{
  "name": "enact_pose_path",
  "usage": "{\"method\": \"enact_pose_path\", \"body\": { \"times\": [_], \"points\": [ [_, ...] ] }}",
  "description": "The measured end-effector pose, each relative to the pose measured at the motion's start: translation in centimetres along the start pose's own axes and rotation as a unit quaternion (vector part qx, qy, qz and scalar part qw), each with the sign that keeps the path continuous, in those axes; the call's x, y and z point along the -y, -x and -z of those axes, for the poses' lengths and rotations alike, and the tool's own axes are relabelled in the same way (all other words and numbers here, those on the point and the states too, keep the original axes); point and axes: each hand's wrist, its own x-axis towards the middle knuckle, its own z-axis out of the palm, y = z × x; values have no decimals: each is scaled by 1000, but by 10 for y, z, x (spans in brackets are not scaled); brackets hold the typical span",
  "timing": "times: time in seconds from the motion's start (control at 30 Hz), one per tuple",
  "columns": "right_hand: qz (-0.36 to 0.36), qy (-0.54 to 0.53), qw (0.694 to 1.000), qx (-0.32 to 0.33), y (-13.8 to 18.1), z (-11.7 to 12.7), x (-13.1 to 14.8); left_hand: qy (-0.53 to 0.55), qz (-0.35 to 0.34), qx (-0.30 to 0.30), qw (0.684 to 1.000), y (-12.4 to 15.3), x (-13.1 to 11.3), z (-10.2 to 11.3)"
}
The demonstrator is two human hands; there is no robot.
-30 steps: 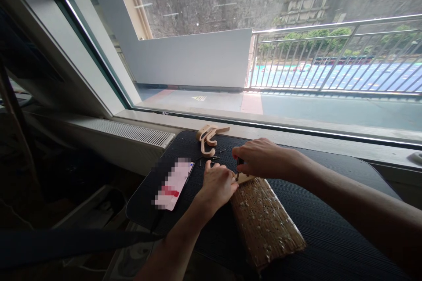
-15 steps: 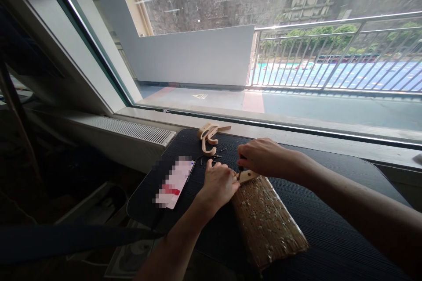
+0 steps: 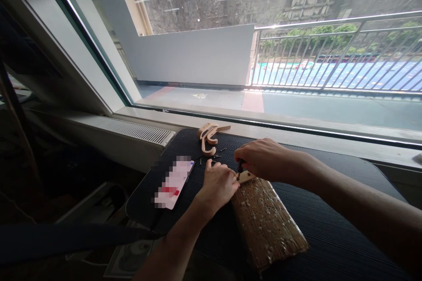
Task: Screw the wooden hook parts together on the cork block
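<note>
A long brown wooden board point(image 3: 267, 219) with pale specks lies on a dark ribbed table point(image 3: 329, 228). At its far end sits a small light wooden piece point(image 3: 246, 177). My left hand point(image 3: 216, 184) is closed on that piece and the board's end. My right hand point(image 3: 263, 159) pinches a small dark tool point(image 3: 239, 169) whose tip stands on the wooden piece. Both hands are close together, nearly touching.
Curved light wooden hooks point(image 3: 209, 137) lie at the table's far edge with several small dark screws point(image 3: 215, 156) beside them. A phone point(image 3: 173, 183) rests at the left. Behind runs a window sill point(image 3: 296, 134); a radiator grille point(image 3: 132, 131) is at the left.
My right hand has shifted slightly left and lower over the wooden piece with the tool. My left hand stays in place.
</note>
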Motion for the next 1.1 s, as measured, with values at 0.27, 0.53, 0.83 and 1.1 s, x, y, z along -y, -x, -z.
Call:
{"method": "enact_pose_path", "body": {
  "times": [0.27,0.53,0.83,1.1],
  "points": [
    [-48,22,998,-19,-8,-11,-2,5,-4,-2,1000,-1,0,-1],
    [-43,31,998,-34,-2,-4,-2,2,0,1,1000,0,-1,0],
    [-8,36,999,-3,-1,-2,5,10,-6,-8,1000,0,0,-2],
    [-58,40,997,-9,-7,-7,4,15,-4,-6,1000,0,-1,-2]
  ]
}}
